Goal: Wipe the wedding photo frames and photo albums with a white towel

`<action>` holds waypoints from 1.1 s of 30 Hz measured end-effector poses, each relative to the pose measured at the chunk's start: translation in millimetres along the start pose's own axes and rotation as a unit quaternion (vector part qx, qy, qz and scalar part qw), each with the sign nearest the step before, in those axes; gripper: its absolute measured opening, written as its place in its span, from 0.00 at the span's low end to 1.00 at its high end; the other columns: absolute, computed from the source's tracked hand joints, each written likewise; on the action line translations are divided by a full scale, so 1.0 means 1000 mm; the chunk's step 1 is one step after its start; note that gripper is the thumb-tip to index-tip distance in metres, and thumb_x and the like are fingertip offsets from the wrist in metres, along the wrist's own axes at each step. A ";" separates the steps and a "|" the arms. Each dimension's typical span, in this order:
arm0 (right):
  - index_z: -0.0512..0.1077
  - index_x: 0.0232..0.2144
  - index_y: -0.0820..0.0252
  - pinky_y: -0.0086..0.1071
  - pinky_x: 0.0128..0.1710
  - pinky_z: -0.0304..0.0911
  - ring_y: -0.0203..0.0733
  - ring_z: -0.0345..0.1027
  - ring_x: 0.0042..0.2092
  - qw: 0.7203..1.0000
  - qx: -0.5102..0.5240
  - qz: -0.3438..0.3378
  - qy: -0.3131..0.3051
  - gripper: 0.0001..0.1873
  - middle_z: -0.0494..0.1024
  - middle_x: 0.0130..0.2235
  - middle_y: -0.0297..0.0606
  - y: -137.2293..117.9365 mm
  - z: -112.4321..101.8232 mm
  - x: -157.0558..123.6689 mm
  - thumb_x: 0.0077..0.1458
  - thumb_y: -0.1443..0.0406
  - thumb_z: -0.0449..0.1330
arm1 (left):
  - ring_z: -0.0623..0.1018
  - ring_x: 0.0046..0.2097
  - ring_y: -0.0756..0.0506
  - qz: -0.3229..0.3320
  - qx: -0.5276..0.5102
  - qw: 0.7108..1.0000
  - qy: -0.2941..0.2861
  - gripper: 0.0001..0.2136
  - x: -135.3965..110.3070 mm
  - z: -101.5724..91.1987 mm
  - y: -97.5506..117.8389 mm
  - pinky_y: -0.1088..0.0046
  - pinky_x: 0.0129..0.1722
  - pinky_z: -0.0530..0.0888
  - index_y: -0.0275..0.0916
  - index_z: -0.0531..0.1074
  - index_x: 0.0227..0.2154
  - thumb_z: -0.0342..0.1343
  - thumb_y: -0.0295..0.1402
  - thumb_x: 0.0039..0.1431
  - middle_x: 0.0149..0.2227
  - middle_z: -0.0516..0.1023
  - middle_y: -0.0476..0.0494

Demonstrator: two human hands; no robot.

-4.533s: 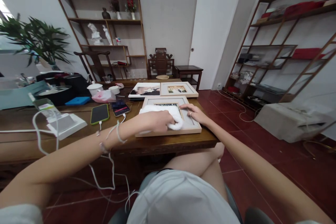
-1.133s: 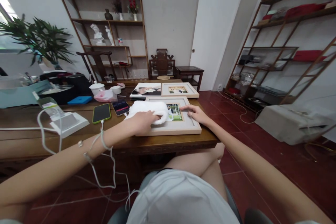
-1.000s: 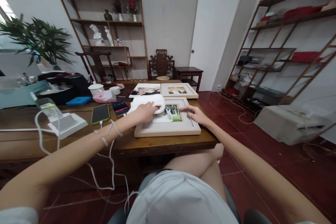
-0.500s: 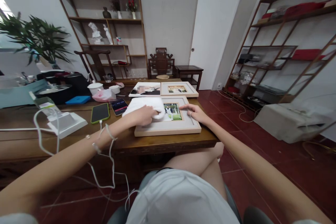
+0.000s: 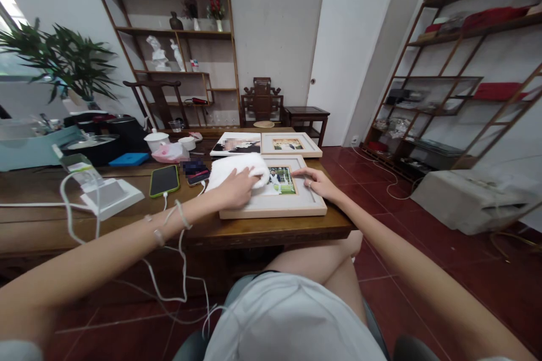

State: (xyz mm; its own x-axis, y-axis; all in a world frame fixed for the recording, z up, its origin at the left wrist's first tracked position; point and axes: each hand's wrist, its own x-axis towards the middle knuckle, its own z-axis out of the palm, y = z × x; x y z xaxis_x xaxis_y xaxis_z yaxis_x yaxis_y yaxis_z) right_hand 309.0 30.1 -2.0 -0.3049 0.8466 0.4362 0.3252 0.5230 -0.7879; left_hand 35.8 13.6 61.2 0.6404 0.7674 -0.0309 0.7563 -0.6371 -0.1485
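Note:
A light wooden picture frame (image 5: 254,213) with a pale mount lies flat at the near edge of the wooden table (image 5: 271,229). Inside it is a small photo (image 5: 284,181) with green in it, partly covered from the left. My left hand (image 5: 239,186) grips a folded, fluffy white cloth (image 5: 220,168) and presses it over the frame's left half. Resting on the frame's right side is my right hand (image 5: 319,183), its index finger stretched toward the photo's edge and the other fingers loosely bent, holding nothing.
Behind lie another framed picture (image 5: 311,152) and a photo panel (image 5: 235,144). To the left are a green-cased phone (image 5: 164,180) on a white cable, a second phone (image 5: 197,174), a pink bag (image 5: 170,152), a blue box (image 5: 129,159) and a white stand (image 5: 114,200).
My left hand and the cloth have shifted slightly on the frame, and the left fingers now lie more spread over the cloth. My right hand stays in place. The view has turned slightly.

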 end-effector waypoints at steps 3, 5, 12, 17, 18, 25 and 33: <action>0.72 0.40 0.58 0.43 0.56 0.55 0.43 0.66 0.52 1.000 -0.010 0.008 0.002 0.27 0.76 0.46 0.36 -0.003 0.001 0.000 0.37 0.77 0.47 | 0.47 0.63 0.35 -0.026 0.019 0.999 0.041 0.22 0.036 0.005 -0.023 0.50 0.57 0.51 0.30 0.60 0.53 0.41 0.19 0.54 0.60 0.56 0.32; 0.72 0.40 0.58 0.43 0.56 0.55 0.43 0.66 0.51 1.000 -0.008 0.014 0.003 0.27 0.76 0.46 0.36 -0.004 0.001 -0.001 0.37 0.77 0.47 | 0.47 0.63 0.36 -0.018 0.023 0.998 0.050 0.21 0.052 0.006 -0.033 0.50 0.57 0.51 0.30 0.61 0.52 0.41 0.19 0.55 0.60 0.56 0.32; 0.72 0.41 0.58 0.42 0.56 0.56 0.42 0.66 0.52 1.000 -0.013 0.010 0.000 0.27 0.75 0.47 0.36 0.001 0.000 0.000 0.38 0.78 0.47 | 0.63 0.56 0.36 0.024 0.032 0.997 -0.062 0.23 0.038 -0.015 -0.017 0.56 0.50 0.62 0.33 0.67 0.48 0.41 0.16 0.49 0.56 0.62 0.29; 0.72 0.40 0.58 0.42 0.56 0.56 0.42 0.66 0.51 1.000 -0.008 -0.008 0.004 0.27 0.76 0.46 0.36 0.003 0.000 0.001 0.37 0.78 0.48 | 0.75 0.36 0.43 0.099 -0.007 0.984 -0.149 0.17 -0.023 -0.054 0.023 0.70 0.36 0.69 0.37 0.71 0.39 0.44 0.20 0.48 0.37 0.76 0.40; 0.73 0.40 0.58 0.42 0.56 0.56 0.43 0.66 0.51 1.000 -0.006 -0.009 0.006 0.27 0.76 0.46 0.36 0.003 0.000 0.001 0.37 0.78 0.48 | 0.75 0.36 0.43 0.102 -0.018 0.982 -0.159 0.17 -0.035 -0.060 0.031 0.71 0.35 0.69 0.38 0.71 0.40 0.44 0.21 0.49 0.37 0.76 0.40; 0.73 0.40 0.58 0.43 0.56 0.55 0.43 0.67 0.51 1.000 0.002 -0.012 0.006 0.26 0.76 0.46 0.36 0.004 0.000 0.001 0.38 0.77 0.48 | 0.63 0.58 0.37 0.041 -0.027 0.992 -0.114 0.26 -0.040 -0.033 0.046 0.59 0.51 0.63 0.40 0.60 0.55 0.41 0.20 0.52 0.62 0.54 0.33; 0.73 0.40 0.58 0.43 0.56 0.55 0.42 0.66 0.51 1.000 -0.009 0.002 0.007 0.27 0.76 0.46 0.36 -0.003 0.000 0.000 0.37 0.78 0.48 | 0.50 0.63 0.33 -0.049 0.035 0.997 0.040 0.25 0.053 0.006 -0.015 0.53 0.56 0.55 0.36 0.60 0.56 0.44 0.20 0.53 0.63 0.47 0.32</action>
State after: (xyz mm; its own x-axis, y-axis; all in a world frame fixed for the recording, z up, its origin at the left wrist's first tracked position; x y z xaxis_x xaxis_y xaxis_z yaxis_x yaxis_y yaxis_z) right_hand 308.0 28.6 0.2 -0.2911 0.8503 0.4384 0.3419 0.5205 -0.7825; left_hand 57.7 63.7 56.3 0.5738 0.8164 0.0653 0.8069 -0.5500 -0.2154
